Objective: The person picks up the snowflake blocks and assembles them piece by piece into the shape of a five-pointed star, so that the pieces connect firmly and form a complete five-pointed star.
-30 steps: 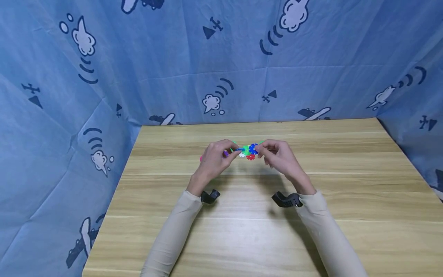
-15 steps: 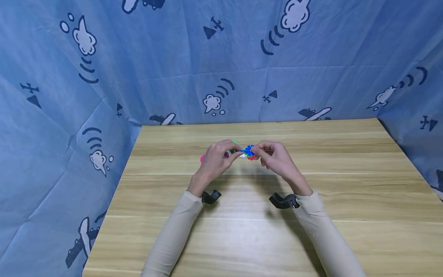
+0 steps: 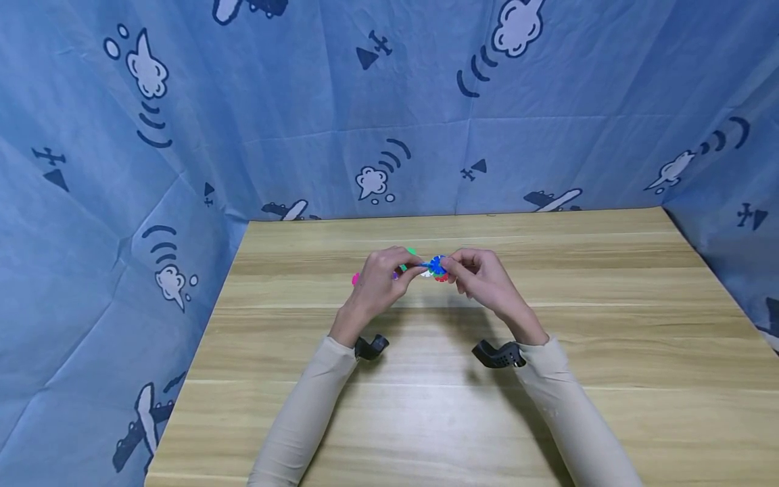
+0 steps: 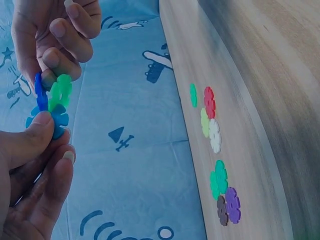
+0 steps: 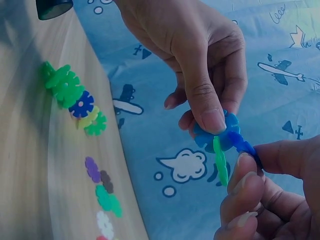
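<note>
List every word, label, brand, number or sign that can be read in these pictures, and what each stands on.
None can be read.
Blue patterned fabric backdrop: printed planes and clouds, no legible lettering; one faint looped mark is unclear.
Light-blue flower-shaped plastic disc and dark-blue flower-shaped plastic disc: no legible marking.
Black curved wrist pieces: too small to tell.
</note>
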`<act>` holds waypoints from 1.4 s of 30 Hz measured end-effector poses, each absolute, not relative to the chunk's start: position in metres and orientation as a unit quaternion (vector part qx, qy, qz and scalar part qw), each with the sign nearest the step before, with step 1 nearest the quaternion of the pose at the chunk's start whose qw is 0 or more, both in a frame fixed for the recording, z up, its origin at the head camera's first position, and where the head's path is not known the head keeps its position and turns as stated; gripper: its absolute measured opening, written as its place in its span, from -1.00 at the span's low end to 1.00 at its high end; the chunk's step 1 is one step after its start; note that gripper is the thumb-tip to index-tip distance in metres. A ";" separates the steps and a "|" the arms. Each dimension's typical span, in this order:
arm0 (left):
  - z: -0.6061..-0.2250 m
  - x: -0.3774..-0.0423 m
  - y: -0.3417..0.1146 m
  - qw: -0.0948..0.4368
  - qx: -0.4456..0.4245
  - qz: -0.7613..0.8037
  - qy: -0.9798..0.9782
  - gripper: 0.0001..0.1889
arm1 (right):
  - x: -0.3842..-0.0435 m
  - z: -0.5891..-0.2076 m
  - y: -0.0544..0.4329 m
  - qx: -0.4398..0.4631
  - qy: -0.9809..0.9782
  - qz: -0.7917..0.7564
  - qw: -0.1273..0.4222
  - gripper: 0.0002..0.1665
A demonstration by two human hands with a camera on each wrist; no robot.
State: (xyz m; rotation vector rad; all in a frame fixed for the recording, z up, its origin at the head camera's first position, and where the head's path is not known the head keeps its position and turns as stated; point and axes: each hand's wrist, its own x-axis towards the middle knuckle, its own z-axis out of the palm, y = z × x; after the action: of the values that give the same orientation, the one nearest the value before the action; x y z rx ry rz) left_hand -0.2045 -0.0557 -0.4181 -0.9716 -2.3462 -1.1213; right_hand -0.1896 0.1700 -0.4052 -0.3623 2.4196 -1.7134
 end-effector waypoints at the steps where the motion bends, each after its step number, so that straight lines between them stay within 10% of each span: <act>1: -0.418 -0.205 -0.056 0.180 -0.345 -0.399 -0.830 -0.91 | -0.190 -0.405 0.170 -0.120 0.807 -0.573 0.078 -0.61; 42: -0.420 -0.205 -0.056 0.234 -0.377 -0.398 -0.803 -0.96 | -0.185 -0.408 0.158 -0.086 0.760 -0.640 0.075 -0.63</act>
State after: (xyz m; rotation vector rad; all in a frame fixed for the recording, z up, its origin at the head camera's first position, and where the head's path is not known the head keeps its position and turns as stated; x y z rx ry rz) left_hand -0.2051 -0.0557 -0.4197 -1.0340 -2.2058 -1.0932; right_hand -0.1850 0.1580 -0.4085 -0.2579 2.2801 -1.9203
